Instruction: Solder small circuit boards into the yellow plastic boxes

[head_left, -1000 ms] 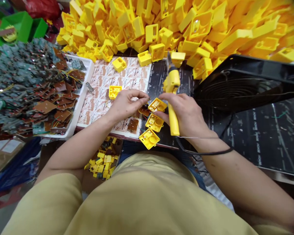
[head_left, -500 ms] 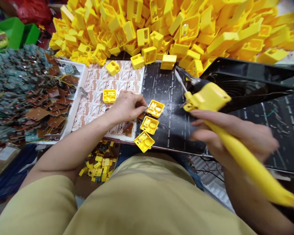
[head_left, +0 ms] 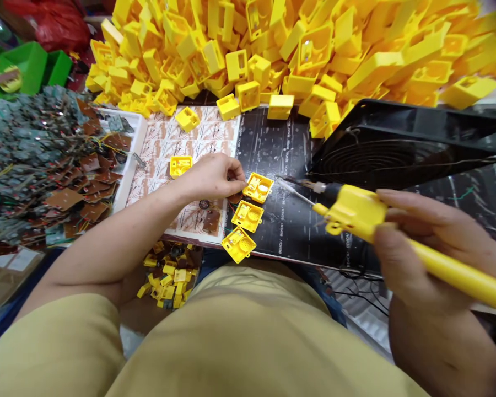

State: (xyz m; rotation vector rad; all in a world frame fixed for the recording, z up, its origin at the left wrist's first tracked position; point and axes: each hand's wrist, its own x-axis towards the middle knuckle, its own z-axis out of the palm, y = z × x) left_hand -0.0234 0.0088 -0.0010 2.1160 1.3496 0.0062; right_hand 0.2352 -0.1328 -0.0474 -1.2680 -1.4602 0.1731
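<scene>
My right hand (head_left: 430, 242) grips a yellow soldering iron (head_left: 355, 212), its metal tip pointing left toward three small open yellow housings (head_left: 248, 216) lined up at the front of the bench. The tip hangs a short way right of the topmost housing (head_left: 259, 187). My left hand (head_left: 213, 175) rests beside that housing with fingers pinched together on something small I cannot make out, near a brown circuit board (head_left: 211, 219) and thin wires.
A big heap of yellow plastic housings (head_left: 297, 49) fills the back. A white tray of brown and green circuit boards (head_left: 53, 160) lies left. A black fan (head_left: 392, 154) sits right. Green bins (head_left: 28, 60) stand far left; small yellow parts (head_left: 169, 273) lie below the bench edge.
My right hand pulled away from the housings to the right, swung the soldering iron round, and now its tip points back left toward them. My left hand stayed put.
</scene>
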